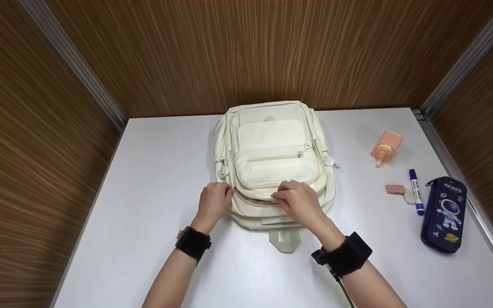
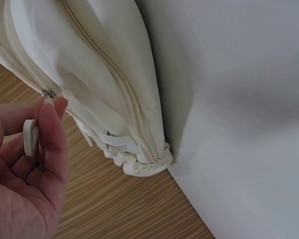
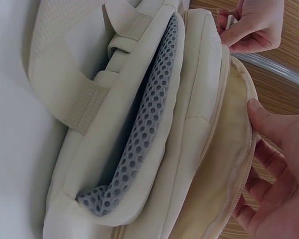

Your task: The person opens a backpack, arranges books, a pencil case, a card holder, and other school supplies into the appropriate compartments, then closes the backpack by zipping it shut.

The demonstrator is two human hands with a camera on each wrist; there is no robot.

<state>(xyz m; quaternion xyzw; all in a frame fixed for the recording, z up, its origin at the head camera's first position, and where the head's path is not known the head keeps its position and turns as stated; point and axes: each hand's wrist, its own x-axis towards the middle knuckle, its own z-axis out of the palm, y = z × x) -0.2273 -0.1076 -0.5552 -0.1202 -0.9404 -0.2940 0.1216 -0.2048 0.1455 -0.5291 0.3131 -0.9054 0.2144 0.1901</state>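
A cream backpack (image 1: pixel 278 134) lies on its back on the white table, its top handle (image 1: pixel 285 248) toward me. With thumb and finger, my left hand (image 1: pixel 215 202) pinches the zipper pull (image 2: pixel 31 138) at the left end of a front compartment's zipper. My right hand (image 1: pixel 300 203) grips the edge of that compartment's flap (image 3: pixel 253 94), thumb on one side and fingers on the other. Between the zipper's two rows the compartment gapes, and its pale yellow lining (image 3: pixel 214 164) shows in the right wrist view. What lies deeper inside is hidden.
On the table's right side lie an orange pump bottle (image 1: pixel 387 145), a small pink tag-like piece (image 1: pixel 395 189) with a pale loop, a blue-and-white marker (image 1: pixel 417 192) and a navy pencil case (image 1: pixel 444 216). Wood-grain panels (image 1: pixel 263 51) enclose the table at back and sides.
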